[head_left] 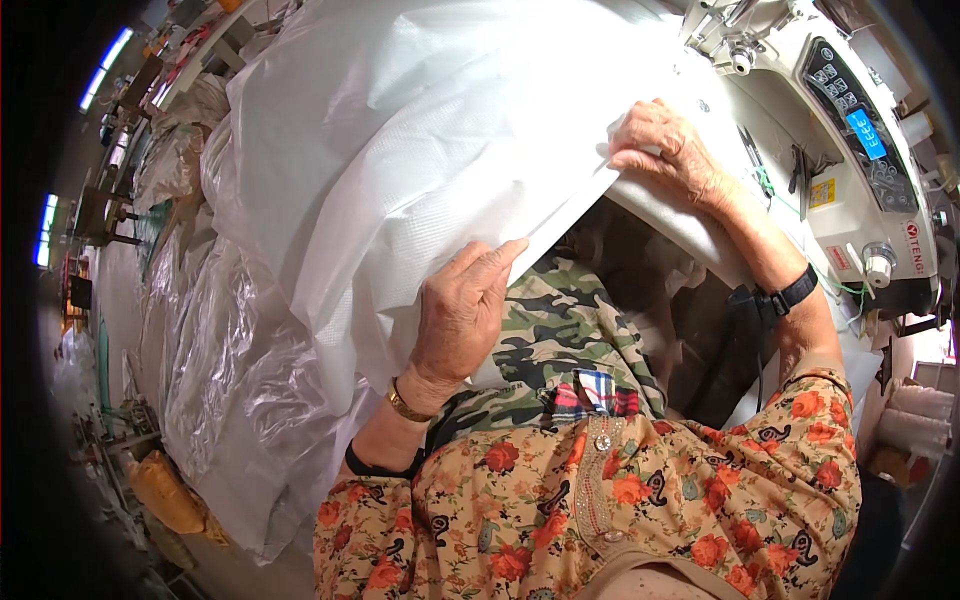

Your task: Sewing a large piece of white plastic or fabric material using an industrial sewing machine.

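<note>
At the far left, crumpled clear plastic sheeting [215,350] lies in a heap beside the person, and over it hangs a large piece of white woven fabric [400,140], which fills the middle of the view and rises in a big fold toward the top. The left hand [460,315] rests against the lower edge of this fabric, close to the person's lap; its fingers [490,258] are bent together and pinch the edge, so this hand is closed on the material. Further right, the right hand [665,150] lies on the fabric edge near the sewing machine [850,130], with its fingers [640,135] curled and pressing the material down on the pale worktop [670,215]; it grips or pins the fabric, though I cannot tell how much of the edge is really under them. In my judgement, the main danger is the weight of the big loose fold: it may pull the fabric to the left, toward the plastic heap, and the edge may slip out from both hands or run crooked near the machine. The fabric is also stiff and smooth, so a light pinch can lose it. The right hand is near the machine head, and the needle area is partly hidden by the fabric, so the fingers there could come too close without being seen. The thin green thread [770,190] beside the wrist could also catch on the dark wristband [790,293].
</note>
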`<state>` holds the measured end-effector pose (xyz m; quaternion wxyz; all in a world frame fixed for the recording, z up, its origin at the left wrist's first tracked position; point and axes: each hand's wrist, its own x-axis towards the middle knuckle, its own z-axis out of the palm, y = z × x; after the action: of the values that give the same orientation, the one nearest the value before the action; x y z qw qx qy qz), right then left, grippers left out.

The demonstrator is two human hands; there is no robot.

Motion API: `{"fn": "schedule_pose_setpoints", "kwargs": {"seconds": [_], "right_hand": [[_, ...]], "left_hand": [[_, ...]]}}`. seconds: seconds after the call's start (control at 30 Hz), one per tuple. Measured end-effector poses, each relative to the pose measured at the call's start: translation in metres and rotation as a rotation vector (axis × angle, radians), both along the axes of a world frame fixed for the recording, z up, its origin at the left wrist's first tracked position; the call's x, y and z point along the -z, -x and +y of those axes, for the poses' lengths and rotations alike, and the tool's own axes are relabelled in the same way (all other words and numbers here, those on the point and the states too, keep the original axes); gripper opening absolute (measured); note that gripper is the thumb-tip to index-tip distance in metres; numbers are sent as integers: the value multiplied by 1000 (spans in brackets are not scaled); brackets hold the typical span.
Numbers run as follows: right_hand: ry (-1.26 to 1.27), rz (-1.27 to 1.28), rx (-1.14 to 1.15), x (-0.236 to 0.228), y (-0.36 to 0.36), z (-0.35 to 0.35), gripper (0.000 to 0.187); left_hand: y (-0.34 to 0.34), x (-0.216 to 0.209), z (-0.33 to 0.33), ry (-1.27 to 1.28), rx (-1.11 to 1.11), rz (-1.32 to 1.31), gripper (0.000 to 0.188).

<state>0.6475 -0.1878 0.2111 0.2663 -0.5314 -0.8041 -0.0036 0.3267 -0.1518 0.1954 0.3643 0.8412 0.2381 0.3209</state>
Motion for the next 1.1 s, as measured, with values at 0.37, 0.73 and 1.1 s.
{"fn": "schedule_pose_setpoints", "kwargs": {"seconds": [0.37, 0.73, 1.1], "right_hand": [[-147, -276, 270, 1, -38, 3, 37], [-109, -283, 707, 20, -15, -27, 42], [123, -225, 828, 10, -14, -28, 50]], "left_hand": [[-21, 10, -1, 9, 279, 58, 22], [-65, 6, 5, -342, 453, -5, 11], [-124, -5, 38, -617, 463, 67, 12]]}}
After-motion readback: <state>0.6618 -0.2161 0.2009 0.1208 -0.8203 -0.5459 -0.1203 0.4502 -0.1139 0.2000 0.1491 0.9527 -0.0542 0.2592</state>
